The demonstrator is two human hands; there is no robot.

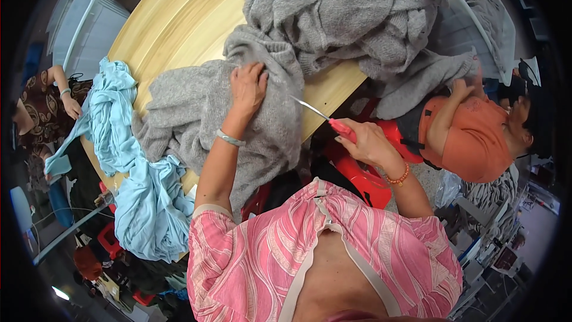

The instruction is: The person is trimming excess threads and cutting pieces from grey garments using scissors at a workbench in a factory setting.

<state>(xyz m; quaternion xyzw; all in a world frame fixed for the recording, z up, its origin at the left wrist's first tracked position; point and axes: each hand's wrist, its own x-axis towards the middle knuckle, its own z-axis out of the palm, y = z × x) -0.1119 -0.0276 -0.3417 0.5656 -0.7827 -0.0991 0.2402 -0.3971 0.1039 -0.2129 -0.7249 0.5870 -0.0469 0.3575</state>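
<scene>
A fuzzy grey knit garment (196, 101) lies spread over the near edge of the wooden table (173, 30), its lower part hanging toward my lap. My left hand (249, 86) is on top of it, fingers bent and closed on the knit. Right of the garment, my right hand (369, 143) grips a red-handled tool (342, 130) with a thin metal shaft. The shaft points up and left, its tip at the garment's right side; the tip is too small to make out.
Beyond the garment rises a large heap of grey knits (357, 12). Light blue cloth (152, 209) drapes over the table's left edge, where another person's hand (72, 108) touches it. A person in orange (476, 134) sits at the right, near a plastic bin (503, 30) of grey pieces.
</scene>
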